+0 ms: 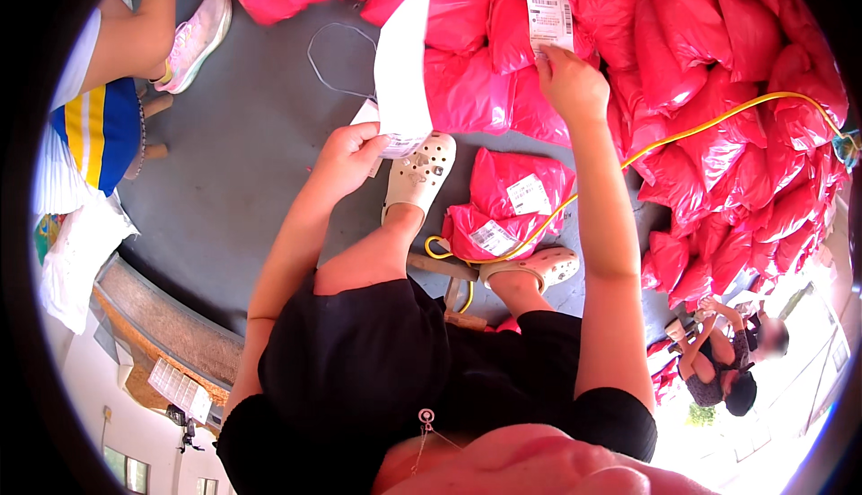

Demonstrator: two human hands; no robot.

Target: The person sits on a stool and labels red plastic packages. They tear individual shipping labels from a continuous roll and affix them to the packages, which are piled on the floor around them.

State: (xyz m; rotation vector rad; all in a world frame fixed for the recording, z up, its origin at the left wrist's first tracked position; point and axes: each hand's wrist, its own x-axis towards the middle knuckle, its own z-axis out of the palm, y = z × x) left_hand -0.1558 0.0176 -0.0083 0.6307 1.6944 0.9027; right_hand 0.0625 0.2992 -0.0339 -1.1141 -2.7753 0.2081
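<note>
My left hand (346, 158) is closed on the lower end of a long white strip of label paper (404, 55), thumb on top. Printed labels show at that end; the strip runs up past the top edge of the view. Farther out on the right, my right hand (575, 89) pinches the lower edge of a white printed shipping label (549, 19). That label lies over a red plastic parcel bag (512, 42); I cannot tell whether it sticks to it. Two labelled red bags (507, 181) are on the floor between my feet.
Heaped red bags (700, 37) fill the far and right side. A yellow cord (709, 127) crosses them toward my wooden stool (440, 266). A thin wire loop (337, 55) lies on the grey floor. Another person's leg and shoe (199, 42) are at left; more people (718, 360) sit at right.
</note>
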